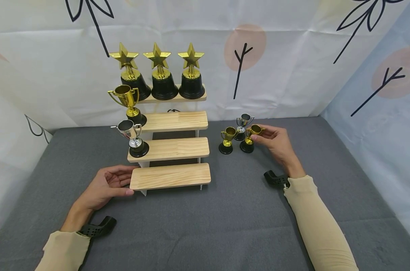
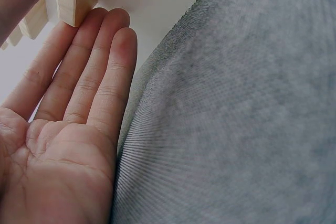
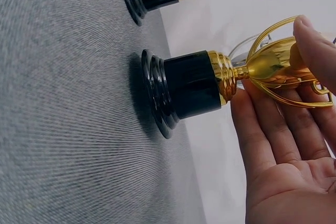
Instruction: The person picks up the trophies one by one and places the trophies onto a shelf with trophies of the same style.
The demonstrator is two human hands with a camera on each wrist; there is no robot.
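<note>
My right hand holds a small gold trophy cup by its bowl, thumb on the near side and fingers behind. In the right wrist view, the cup's black base is close to the cloth, slightly tilted. Just left of it stand another gold trophy cup and, behind, a silver one. My left hand rests at the left end of the lowest step of a wooden display stand. Its fingers are extended, with fingertips at the step's end and white side support.
Three gold star trophies line the stand's top step. A gold cup and a silver cup stand at the left ends of the two steps below. Grey cloth covers the table; a printed white backdrop rises behind.
</note>
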